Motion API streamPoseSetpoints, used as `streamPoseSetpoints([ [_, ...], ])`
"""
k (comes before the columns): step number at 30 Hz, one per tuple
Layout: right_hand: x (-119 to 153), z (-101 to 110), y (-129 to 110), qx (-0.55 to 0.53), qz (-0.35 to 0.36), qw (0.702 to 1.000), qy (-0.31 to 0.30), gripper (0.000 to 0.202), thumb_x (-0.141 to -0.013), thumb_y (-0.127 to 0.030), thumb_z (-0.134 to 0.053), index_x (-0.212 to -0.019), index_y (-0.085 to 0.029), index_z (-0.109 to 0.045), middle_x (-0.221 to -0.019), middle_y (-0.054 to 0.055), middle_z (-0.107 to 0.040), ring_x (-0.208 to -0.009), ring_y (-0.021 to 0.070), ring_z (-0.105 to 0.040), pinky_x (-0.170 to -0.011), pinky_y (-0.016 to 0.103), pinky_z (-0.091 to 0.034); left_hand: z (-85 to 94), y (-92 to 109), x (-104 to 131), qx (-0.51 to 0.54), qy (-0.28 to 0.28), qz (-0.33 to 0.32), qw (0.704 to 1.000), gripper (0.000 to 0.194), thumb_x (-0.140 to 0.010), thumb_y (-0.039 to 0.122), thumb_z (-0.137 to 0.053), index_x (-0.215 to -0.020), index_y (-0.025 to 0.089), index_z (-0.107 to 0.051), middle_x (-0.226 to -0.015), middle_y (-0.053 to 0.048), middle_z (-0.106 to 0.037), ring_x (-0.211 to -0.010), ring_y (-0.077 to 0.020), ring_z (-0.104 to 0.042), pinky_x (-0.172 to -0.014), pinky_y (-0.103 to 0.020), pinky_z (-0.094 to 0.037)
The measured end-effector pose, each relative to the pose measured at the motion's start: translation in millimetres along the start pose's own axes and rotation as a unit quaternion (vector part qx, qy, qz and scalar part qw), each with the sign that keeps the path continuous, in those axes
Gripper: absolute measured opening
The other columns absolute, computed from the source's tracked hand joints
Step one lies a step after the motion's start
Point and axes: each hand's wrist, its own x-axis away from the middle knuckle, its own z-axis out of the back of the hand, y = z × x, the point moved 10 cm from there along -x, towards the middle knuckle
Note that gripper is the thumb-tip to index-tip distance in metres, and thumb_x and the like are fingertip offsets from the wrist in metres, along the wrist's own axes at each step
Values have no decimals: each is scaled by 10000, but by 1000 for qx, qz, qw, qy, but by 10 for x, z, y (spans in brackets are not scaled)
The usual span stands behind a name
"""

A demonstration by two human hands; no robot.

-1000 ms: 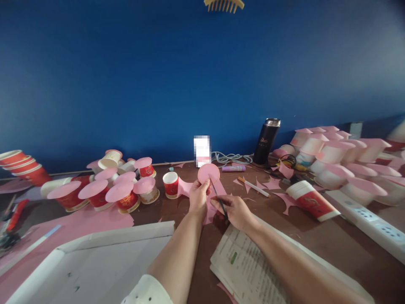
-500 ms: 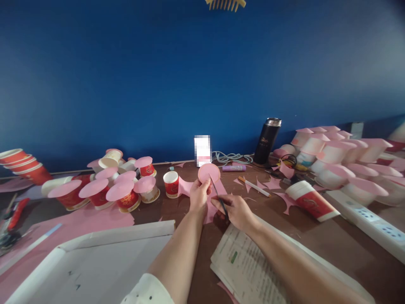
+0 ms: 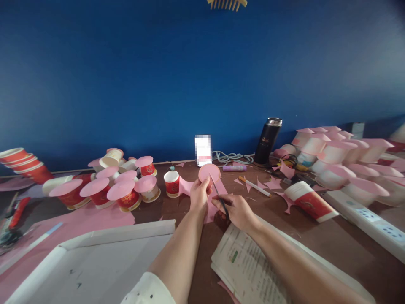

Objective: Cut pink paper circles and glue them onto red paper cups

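A round piece of pink paper (image 3: 207,170) is pinched at its lower edge by my left hand (image 3: 199,192), fingers closed. My right hand (image 3: 236,210), also closed, grips dark scissors (image 3: 218,192) whose slim blade reaches up-left over the face of the pink round. Whether the blades are apart cannot be made out, and much of the handle is hidden by the fingers. Beneath both hands lies a pink paper sheet (image 3: 210,217) with curved cutouts. A red and white paper cup (image 3: 171,184) stands upright left of my left hand.
Cups topped with pink discs (image 3: 123,190) crowd the left; more capped cups (image 3: 341,152) fill the right. A black thermos (image 3: 267,141), a marker (image 3: 255,186), paper scraps, tilted cups (image 3: 311,202) and a power strip (image 3: 363,215) lie rightward. A white box (image 3: 104,266) and printed papers (image 3: 240,261) are in front.
The hands, pink round and scissors hold almost the same position. The whole view has shifted very slightly.
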Motion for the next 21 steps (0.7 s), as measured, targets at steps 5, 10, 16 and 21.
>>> streamPoseSetpoints([
  [5, 24, 10, 0, 34, -12, 999, 4, 364, -757, -433, -634, -1003, -167, -660, -568, -17, -584, -511, 127, -527, -493, 227, -387, 48, 34, -27, 1, 11, -11, 1000, 334, -578, 379, -772, -677, 152, -547, -557, 47, -496, -494, -51, -439, -518, -200, -341],
  [10, 70, 15, -69, 127, -1, 992, 12, 323, -744, -442, -649, -945, -202, -568, -561, -34, -605, -527, 141, -561, -518, 234, -392, 148, 80, -89, -1, 32, -21, 999, 342, -584, 386, -770, -670, 156, -533, -553, 46, -501, -490, -50, -440, -513, -200, -340],
  [16, 131, 65, -191, 249, 16, 967, 40, 344, -707, -504, -664, -775, -225, -474, -617, -32, -591, -564, 133, -524, -526, 232, -345, 236, 149, -129, 16, 65, -59, 996, 375, -595, 411, -771, -647, 168, -489, -526, 71, -452, -455, -38, -396, -485, -193, -307],
  [21, 161, 123, -267, 359, -10, 932, 40, 413, -729, -555, -610, -606, -217, -407, -575, -30, -545, -541, 124, -454, -513, 241, -287, 264, 155, -117, 15, 77, -47, 996, 378, -600, 436, -768, -692, 171, -514, -568, 62, -475, -510, -49, -445, -539, -197, -366],
])
